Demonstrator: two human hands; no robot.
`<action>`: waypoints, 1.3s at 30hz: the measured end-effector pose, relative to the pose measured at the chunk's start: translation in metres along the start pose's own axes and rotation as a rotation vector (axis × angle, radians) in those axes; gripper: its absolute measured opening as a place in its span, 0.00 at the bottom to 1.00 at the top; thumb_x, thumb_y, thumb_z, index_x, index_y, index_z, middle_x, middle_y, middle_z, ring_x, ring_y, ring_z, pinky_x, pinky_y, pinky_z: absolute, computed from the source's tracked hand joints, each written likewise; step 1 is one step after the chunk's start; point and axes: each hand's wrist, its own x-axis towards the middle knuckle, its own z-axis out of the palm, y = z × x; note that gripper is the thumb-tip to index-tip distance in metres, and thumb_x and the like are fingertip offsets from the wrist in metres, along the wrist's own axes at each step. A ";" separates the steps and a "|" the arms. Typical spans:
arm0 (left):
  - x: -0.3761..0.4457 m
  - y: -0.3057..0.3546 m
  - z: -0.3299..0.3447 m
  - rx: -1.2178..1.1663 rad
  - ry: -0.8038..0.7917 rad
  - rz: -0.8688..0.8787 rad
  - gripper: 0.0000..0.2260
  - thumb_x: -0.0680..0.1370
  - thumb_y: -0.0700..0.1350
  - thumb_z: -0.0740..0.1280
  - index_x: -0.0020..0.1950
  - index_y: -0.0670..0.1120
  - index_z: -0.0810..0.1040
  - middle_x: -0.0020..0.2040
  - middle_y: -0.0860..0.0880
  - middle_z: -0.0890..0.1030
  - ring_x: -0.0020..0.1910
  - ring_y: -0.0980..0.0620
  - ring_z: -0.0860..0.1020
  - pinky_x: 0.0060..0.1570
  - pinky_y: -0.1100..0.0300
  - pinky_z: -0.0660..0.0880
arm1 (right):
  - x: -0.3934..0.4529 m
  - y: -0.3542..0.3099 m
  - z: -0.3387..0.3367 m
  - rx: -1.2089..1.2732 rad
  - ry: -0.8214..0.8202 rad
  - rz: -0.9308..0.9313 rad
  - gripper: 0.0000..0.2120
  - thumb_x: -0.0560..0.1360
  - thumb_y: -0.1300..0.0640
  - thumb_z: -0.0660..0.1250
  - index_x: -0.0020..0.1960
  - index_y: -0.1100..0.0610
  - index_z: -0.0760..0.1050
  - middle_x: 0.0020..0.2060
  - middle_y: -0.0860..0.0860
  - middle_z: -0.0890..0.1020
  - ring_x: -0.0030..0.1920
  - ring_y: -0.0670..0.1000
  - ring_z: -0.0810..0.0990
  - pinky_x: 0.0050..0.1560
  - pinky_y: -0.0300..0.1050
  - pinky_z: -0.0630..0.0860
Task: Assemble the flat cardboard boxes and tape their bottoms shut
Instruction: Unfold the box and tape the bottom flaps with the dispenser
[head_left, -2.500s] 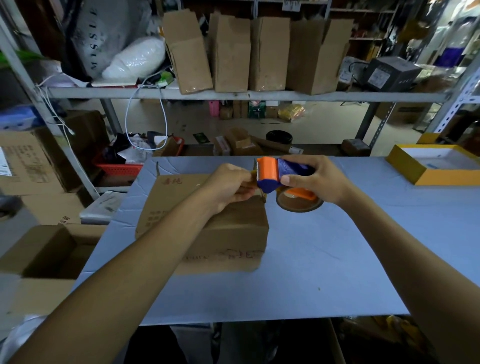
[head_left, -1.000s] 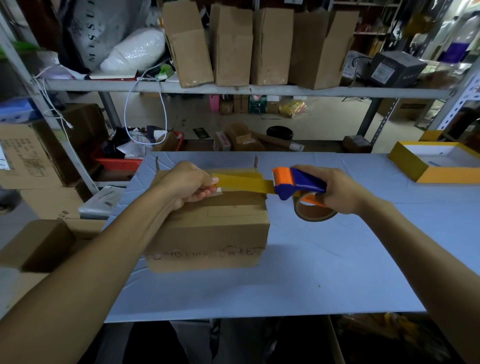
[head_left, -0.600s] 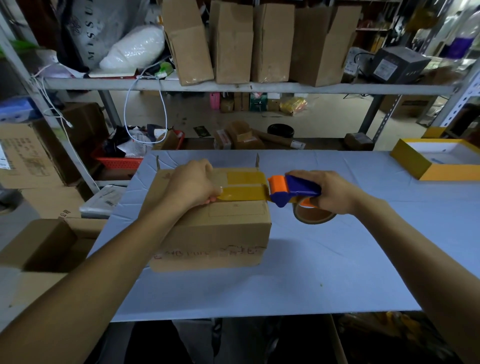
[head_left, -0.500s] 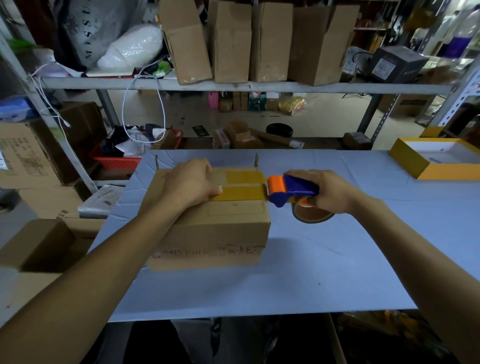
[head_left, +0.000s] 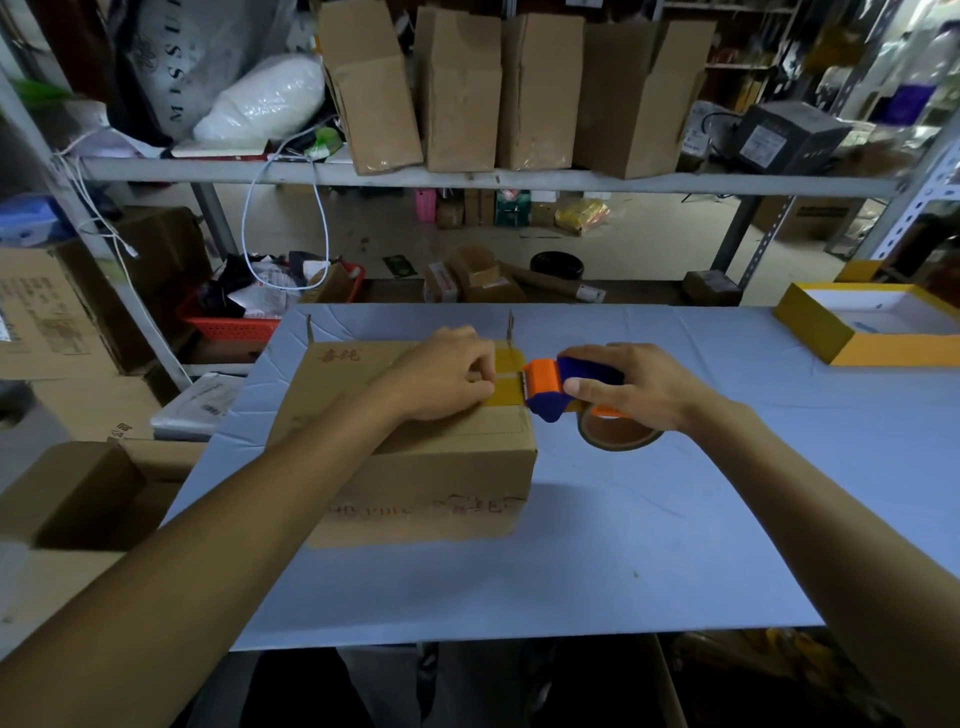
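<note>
1 box (head_left: 415, 457) stands assembled; left hand (head_left: 441, 379) presses tape (head_left: 506, 384) flat, right hand (head_left: 639, 387) fingers clamped on dispenser (head_left: 550, 387); cutting remains.

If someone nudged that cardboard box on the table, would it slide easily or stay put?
The cardboard box probably slides easily: it looks like empty cardboard on a smooth table. The left hand pressing on top likely keeps it still. Its walls may flex if squeezed.

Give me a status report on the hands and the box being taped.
Left hand pressing tape onto cardboard box. Right hand gripping tape dispenser at box's right edge. Tape uncut. Nothing in the way.
</note>
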 end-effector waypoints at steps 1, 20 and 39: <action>0.009 0.003 0.004 0.069 0.025 -0.029 0.04 0.78 0.54 0.65 0.46 0.56 0.73 0.52 0.55 0.70 0.56 0.52 0.70 0.49 0.55 0.69 | 0.000 -0.001 0.000 0.002 0.008 -0.004 0.34 0.71 0.30 0.56 0.71 0.45 0.67 0.58 0.47 0.77 0.55 0.49 0.75 0.48 0.41 0.74; 0.066 0.002 0.031 0.224 -0.080 -0.018 0.14 0.83 0.57 0.52 0.51 0.56 0.76 0.49 0.49 0.72 0.49 0.51 0.71 0.52 0.48 0.64 | 0.002 0.013 0.018 0.162 0.031 0.008 0.33 0.71 0.31 0.58 0.71 0.46 0.68 0.55 0.41 0.77 0.52 0.46 0.76 0.43 0.31 0.69; 0.061 -0.001 0.031 0.183 -0.045 -0.005 0.15 0.78 0.65 0.55 0.44 0.59 0.76 0.49 0.52 0.72 0.49 0.51 0.71 0.52 0.47 0.64 | -0.014 0.040 0.009 0.021 -0.069 0.019 0.34 0.69 0.26 0.59 0.69 0.42 0.70 0.51 0.39 0.78 0.47 0.43 0.77 0.41 0.32 0.70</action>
